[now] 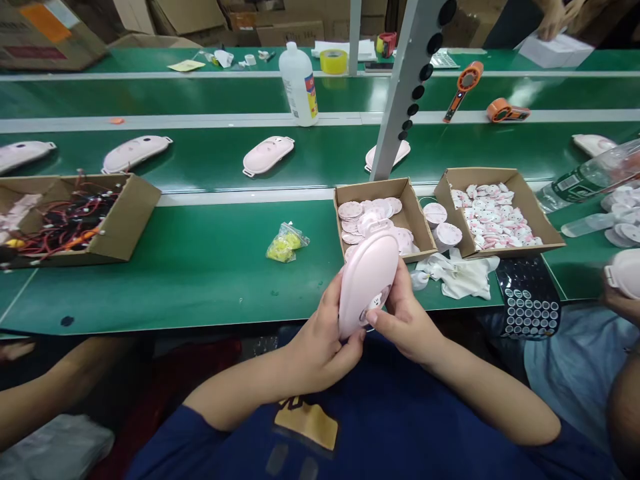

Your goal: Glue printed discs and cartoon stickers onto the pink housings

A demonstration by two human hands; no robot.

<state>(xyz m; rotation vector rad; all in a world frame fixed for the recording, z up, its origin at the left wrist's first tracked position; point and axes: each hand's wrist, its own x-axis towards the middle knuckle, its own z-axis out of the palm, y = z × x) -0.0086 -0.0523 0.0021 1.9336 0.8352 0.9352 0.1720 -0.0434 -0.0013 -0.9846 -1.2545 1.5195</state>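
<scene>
Both my hands grip a pale pink oval plastic case (367, 277), held tilted upright over the table's front edge. My left hand (325, 340) wraps its left side and lower end. Around the right side curl the fingers of my right hand (407, 317), its thumb pressed on a small round cartoon picture low on the case's face. Just behind the case is a cardboard box (423, 230) of round pink-white discs (373, 213). A second box (555, 239) holds many small white-and-pink cartoon pieces (500, 217).
More pink cases (269, 155) lie on the green conveyor (200, 157). A box (135, 213) of red and black wires stands left; a bag of yellow bits (287, 243) is mid-table. A metal post (400, 93) rises ahead. At right, another person's hand (620, 300) holds a case.
</scene>
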